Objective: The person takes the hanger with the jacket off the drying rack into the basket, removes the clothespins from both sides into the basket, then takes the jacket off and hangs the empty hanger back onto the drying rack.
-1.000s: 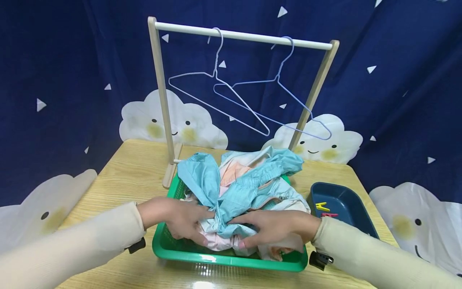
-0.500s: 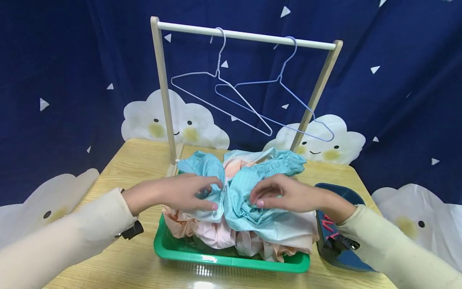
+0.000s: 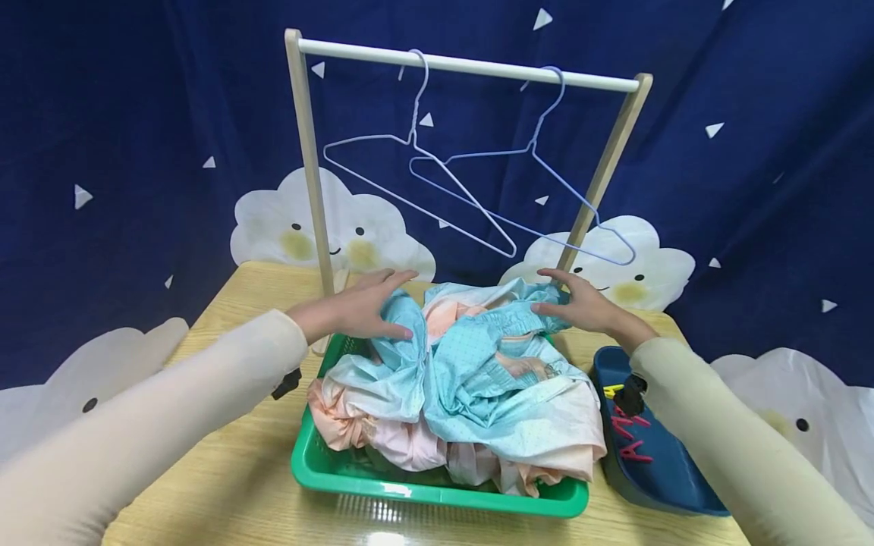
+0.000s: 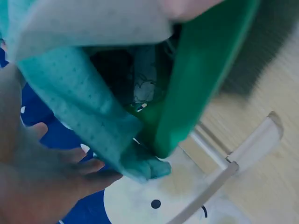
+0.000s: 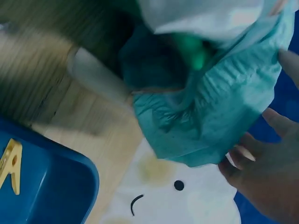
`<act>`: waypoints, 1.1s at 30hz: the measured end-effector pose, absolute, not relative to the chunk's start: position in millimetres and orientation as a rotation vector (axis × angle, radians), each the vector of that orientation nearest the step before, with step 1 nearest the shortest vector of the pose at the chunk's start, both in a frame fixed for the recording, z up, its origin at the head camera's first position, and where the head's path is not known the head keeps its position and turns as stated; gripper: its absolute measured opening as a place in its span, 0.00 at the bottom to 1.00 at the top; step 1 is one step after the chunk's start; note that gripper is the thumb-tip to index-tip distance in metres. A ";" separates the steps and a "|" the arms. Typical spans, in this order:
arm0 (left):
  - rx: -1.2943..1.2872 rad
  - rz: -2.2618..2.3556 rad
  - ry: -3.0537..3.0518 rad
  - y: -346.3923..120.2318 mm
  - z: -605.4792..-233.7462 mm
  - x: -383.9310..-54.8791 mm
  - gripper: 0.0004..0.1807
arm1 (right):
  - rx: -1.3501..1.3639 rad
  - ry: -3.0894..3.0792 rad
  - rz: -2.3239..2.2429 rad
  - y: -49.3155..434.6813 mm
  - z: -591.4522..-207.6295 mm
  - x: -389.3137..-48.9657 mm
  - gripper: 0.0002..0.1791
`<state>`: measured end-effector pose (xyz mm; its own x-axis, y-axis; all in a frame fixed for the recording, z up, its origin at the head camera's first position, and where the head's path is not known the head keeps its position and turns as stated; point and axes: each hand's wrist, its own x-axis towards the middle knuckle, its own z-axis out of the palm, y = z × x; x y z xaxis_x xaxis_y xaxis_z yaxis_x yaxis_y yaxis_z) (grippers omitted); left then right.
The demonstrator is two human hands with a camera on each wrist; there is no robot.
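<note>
A thin crumpled garment (image 3: pixel 478 379), teal fading to white and peach with gathered elastic parts, heaps over a green plastic basket (image 3: pixel 437 494). My left hand (image 3: pixel 365 307) is spread beside the garment's teal left part, thumb over the cloth; in the left wrist view the fingers of that hand (image 4: pixel 56 172) lie along the teal fabric's edge. At the back right my right hand (image 3: pixel 587 305) reaches to the gathered teal end, fingers apart. In the right wrist view that hand (image 5: pixel 271 172) has its fingertips at the cloth's far edge, partly hidden behind it.
Behind the basket stands a rack with a white bar (image 3: pixel 471 64) and wooden posts. A lilac hanger (image 3: pixel 416 144) and a blue hanger (image 3: pixel 532 148) hang from it. At right a dark blue tray (image 3: pixel 683 474) holds red clothespins (image 3: pixel 631 436) and a yellow one (image 3: pixel 612 391).
Both hands have lifted off the garment's front and moved back and apart to its far teal ends. The garment's front has spread out over the basket since one second ago.
</note>
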<state>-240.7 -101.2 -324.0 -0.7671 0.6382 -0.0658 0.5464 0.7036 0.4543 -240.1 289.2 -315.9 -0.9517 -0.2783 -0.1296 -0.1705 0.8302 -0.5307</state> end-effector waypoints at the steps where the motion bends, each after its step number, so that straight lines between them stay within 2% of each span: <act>1: 0.942 0.584 2.663 -97.7 -325.3 -244.6 0.56 | -0.333 2.787 -0.759 290.4 -319.0 -244.1 0.46; 5: 0.932 0.489 2.554 -83.2 -326.9 -254.9 0.59 | -0.325 2.651 -0.708 286.4 -327.0 -253.3 0.54; 9: 0.990 0.395 2.540 -70.5 -326.6 -259.3 0.50 | -0.359 2.591 -0.679 277.7 -331.4 -253.3 0.49; 15: 1.022 0.360 2.619 -62.6 -325.4 -259.0 0.31 | -0.662 2.676 -0.623 268.8 -337.4 -256.5 0.10; 16: 1.021 0.378 2.631 -62.3 -325.5 -258.9 0.28 | -0.716 2.703 -0.626 268.1 -338.1 -257.4 0.06; 19: 1.028 0.435 2.680 -62.6 -326.6 -258.8 0.22 | -0.800 2.810 -0.644 267.5 -337.1 -258.0 0.06; 26: 1.056 0.531 2.764 -64.2 -326.3 -259.8 0.12 | -0.814 2.977 -0.838 257.8 -322.7 -251.0 0.09; 33: 1.090 0.656 2.812 -71.3 -321.5 -257.8 0.07 | -0.800 2.969 -1.094 234.9 -296.0 -220.5 0.10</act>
<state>-257.8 -71.3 -321.5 -0.7491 0.6549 0.0996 0.6314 0.6604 0.4064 -220.5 234.9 -296.0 -0.8730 -0.4036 0.2739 -0.4848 0.6565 -0.5778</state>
